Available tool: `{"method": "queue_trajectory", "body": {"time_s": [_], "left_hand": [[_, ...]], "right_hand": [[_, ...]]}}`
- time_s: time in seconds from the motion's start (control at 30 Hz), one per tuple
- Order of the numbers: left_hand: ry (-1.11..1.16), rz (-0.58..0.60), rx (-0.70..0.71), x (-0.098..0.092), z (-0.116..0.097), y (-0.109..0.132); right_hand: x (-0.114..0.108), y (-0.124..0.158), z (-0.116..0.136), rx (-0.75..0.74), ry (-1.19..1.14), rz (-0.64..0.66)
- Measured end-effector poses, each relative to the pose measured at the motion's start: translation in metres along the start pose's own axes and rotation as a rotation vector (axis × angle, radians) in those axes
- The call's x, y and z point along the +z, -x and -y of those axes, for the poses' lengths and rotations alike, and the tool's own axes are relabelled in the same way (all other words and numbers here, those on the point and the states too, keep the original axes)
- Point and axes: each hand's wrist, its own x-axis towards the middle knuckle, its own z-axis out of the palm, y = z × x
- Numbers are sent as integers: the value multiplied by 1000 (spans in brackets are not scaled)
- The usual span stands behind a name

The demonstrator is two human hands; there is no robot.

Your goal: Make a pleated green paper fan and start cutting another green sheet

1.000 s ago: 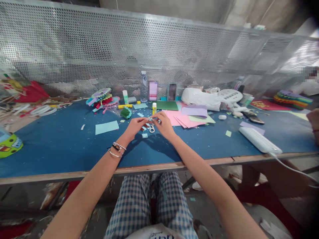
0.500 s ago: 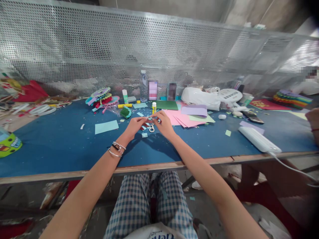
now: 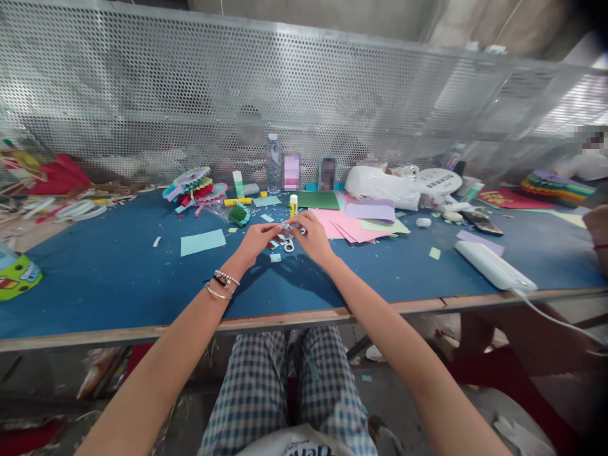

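My left hand and my right hand meet above the blue table, fingertips closed in a pinch on a small piece of light blue paper. Fingers cover most of that piece. Just below them lie scissors, one white handle loop showing, among paper scraps. A yellow glue stick with a white cap stands upright behind my right fingertips. Left of my hands sits a round green and teal paper piece. A light blue paper rectangle lies flat beyond my left wrist.
Pink paper sheets and a purple sheet lie at the right. Behind stand a water bottle and two blurred upright screens. A white power strip with a cable rests near the front edge. Another person's hand shows at far right.
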Motion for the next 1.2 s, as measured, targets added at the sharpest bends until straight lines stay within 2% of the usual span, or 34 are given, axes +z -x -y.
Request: {"method": "queue_trajectory", "body": {"time_s": [0.43,0.67,1.2], "left_hand": [[-17,7,7,-1,3,-2],[-56,-29,55,0,3,-3],[-111,-31,89,-1,11,-7]], "right_hand": [[-1,0,4,-6,3,2],[-1,-1,4,-21,-6,-3],[4,1,3,46,88,29]]}}
